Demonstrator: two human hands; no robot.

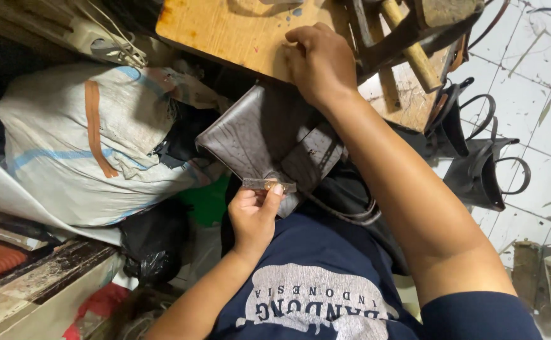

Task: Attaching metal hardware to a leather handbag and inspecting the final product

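Note:
A dark brown textured leather piece (250, 135), shaped like a bag flap, lies across my lap. My left hand (253, 211) pinches its near edge, where a small metal clasp (269, 184) sits under my thumb. My right hand (318, 60) reaches forward with fingers curled, resting on the edge of a worn wooden work board (225, 31). A second dark leather panel (310, 157) lies under the first, partly hidden by my right forearm.
A large white woven sack (80, 138) with an orange stripe fills the left. A wooden-handled hammer (411, 47) lies on the board. Dark leather bag parts with loop handles (477, 157) stand on the white tiled floor at right. A black plastic bag (152, 242) sits below the sack.

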